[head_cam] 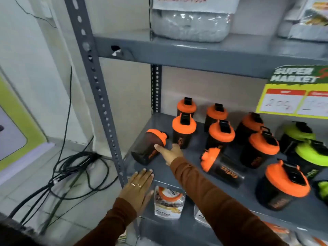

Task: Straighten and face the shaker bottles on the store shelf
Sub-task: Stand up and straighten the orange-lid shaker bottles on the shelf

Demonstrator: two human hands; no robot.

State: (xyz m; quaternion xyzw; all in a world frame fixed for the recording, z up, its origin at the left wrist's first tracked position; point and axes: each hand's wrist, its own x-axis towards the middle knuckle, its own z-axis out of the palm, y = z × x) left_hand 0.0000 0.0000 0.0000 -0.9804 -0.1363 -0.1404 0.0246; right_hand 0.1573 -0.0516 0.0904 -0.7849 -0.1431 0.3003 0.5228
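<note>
Several black shaker bottles with orange lids stand on the grey shelf. One orange-lidded bottle lies tipped over at the shelf's left end. Another lies on its side near the middle. My right hand reaches in, fingers apart, its fingertips touching the left tipped bottle just below the lid. My left hand rests flat and open on the shelf's front left edge, holding nothing. Bottles with green lids stand at the right.
A slotted grey upright post frames the shelf's left side. A yellow price sign hangs from the upper shelf. Bagged goods sit on the shelf below. Black cables lie coiled on the tiled floor at left.
</note>
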